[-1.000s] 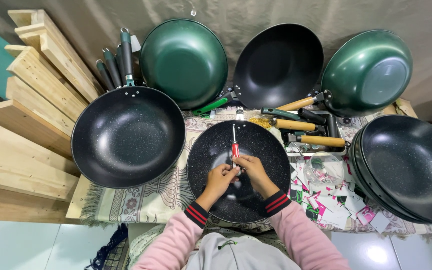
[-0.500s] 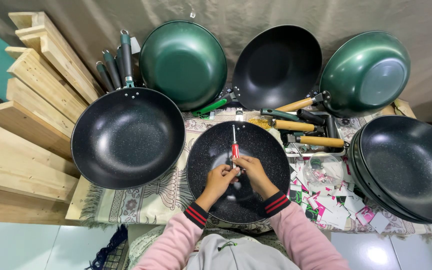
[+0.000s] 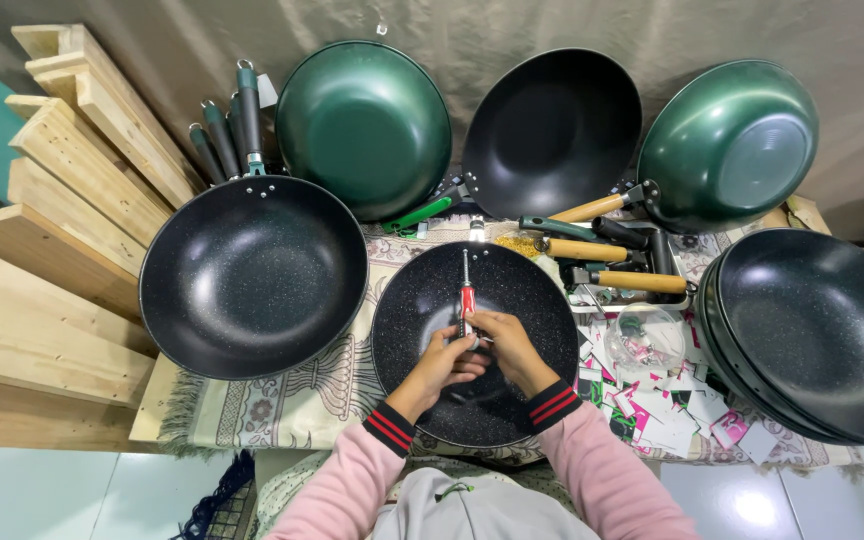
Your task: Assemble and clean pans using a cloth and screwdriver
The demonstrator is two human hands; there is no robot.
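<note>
In the lower centre of the frame I see my left hand (image 3: 439, 362) and my right hand (image 3: 505, 345) together over the black speckled pan (image 3: 422, 300). Both hands have their fingers closed on the red-handled screwdriver (image 3: 467, 298). Its long axis runs nearly vertical in the frame, and the metal shaft points up toward the far rim of the pan, while the handle end sits inside my fingers.

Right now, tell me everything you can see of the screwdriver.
The screwdriver has a red handle and a thin metal shaft. It lies over the black speckled pan in the middle, shaft pointing away toward the pan's far rim. Both hands meet at its handle end, left hand and right hand; the exact grip is hidden.
</note>
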